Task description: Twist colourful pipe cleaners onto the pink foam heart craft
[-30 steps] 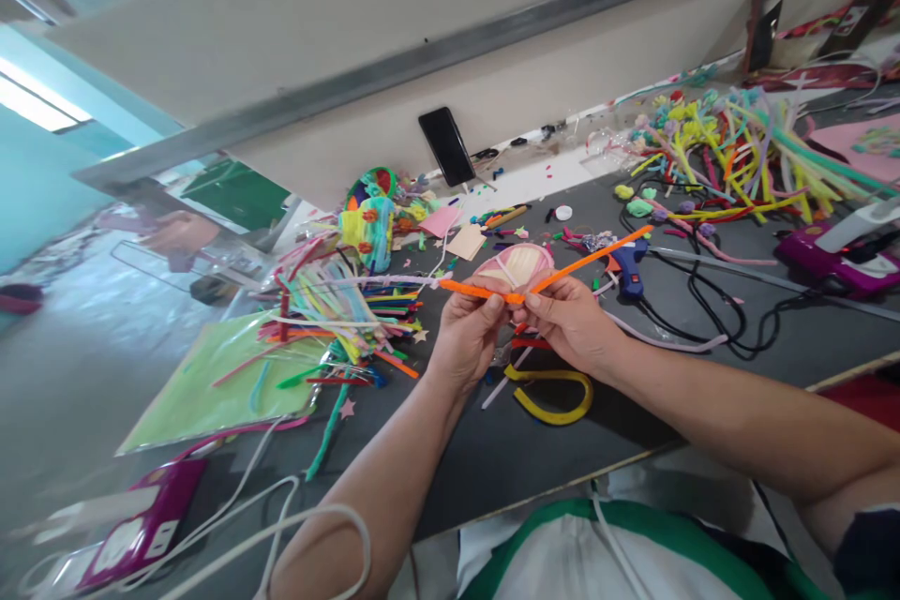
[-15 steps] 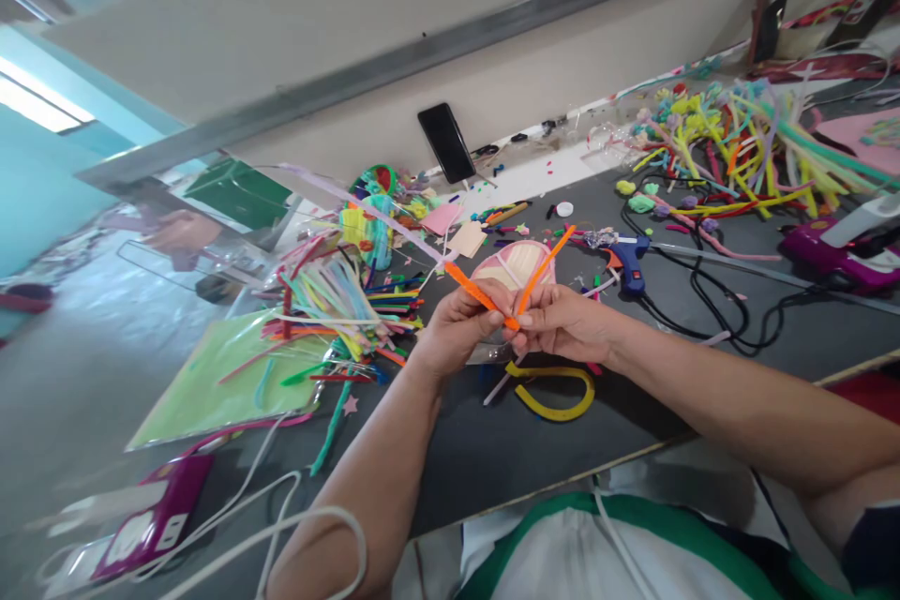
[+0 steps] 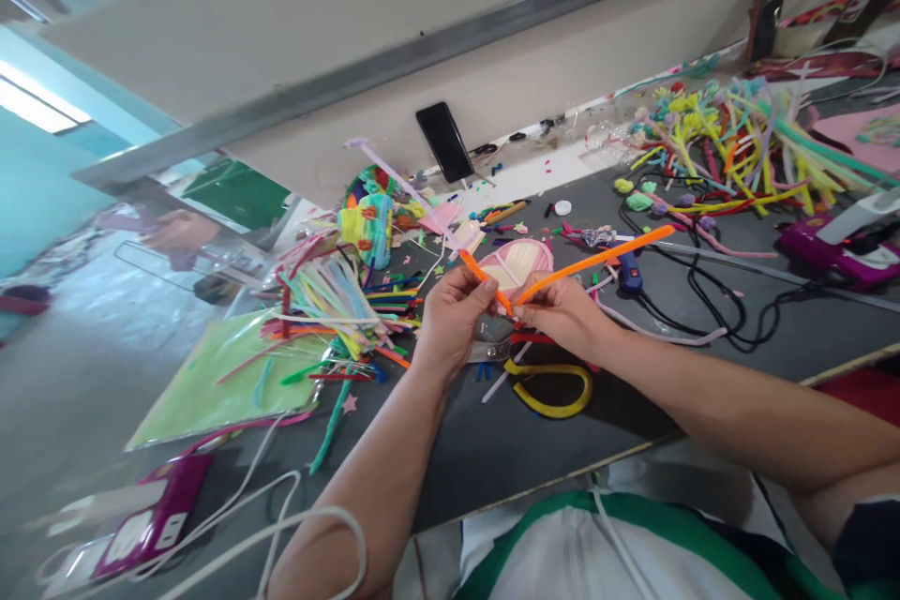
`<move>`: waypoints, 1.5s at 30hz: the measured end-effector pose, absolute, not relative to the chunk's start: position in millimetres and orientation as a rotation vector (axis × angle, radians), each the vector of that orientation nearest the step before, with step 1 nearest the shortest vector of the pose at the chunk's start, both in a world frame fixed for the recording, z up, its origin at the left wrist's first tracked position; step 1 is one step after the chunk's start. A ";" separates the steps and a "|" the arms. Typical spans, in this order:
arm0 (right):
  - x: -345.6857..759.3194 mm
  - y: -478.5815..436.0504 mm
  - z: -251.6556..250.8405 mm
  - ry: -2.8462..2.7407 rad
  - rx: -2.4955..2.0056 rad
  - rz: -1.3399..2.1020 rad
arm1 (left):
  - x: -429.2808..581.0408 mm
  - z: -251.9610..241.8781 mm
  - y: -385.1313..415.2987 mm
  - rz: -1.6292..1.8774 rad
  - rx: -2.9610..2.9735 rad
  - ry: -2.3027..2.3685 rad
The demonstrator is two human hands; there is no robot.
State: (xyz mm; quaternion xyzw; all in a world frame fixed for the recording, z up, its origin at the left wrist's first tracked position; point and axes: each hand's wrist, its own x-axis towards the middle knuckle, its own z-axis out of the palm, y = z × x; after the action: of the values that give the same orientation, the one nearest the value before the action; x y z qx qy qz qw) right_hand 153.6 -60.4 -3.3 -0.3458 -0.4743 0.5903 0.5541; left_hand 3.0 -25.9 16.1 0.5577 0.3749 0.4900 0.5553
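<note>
An orange pipe cleaner (image 3: 605, 258) is bent into a V, its corner between my two hands. My left hand (image 3: 454, 305) pinches its shorter arm, and a pale lilac strip (image 3: 404, 183) runs up and left from there. My right hand (image 3: 562, 309) is closed on the longer arm, which points up to the right. Just beyond the fingers lies a round pink-rimmed piece (image 3: 520, 261). Below the hands, a yellow curved strip (image 3: 555, 410) rests on the dark table (image 3: 478, 478).
Bundled pipe cleaners (image 3: 334, 300) and a green sheet (image 3: 211, 384) lie left. A phone (image 3: 445, 142) leans at the back. A blue glue gun (image 3: 629, 270) with black cable, and many coloured stems (image 3: 731, 150), are right. Purple devices (image 3: 151, 516) (image 3: 836, 248) stand at both sides.
The longer orange arm has swung down to the right and shows more length. The lilac strip now stands steeper, and my right hand has turned slightly.
</note>
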 end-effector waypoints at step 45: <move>160.8 -58.3 -3.9 -0.516 -0.549 2.145 | -0.5 11.8 -25.7 1.127 1.277 0.627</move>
State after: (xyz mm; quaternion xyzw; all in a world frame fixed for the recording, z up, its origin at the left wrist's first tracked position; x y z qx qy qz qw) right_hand 160.8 -58.3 -3.9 -0.2192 -0.2058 0.8560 0.4206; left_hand -0.5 -25.7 11.8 0.5545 0.2724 0.4893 0.6155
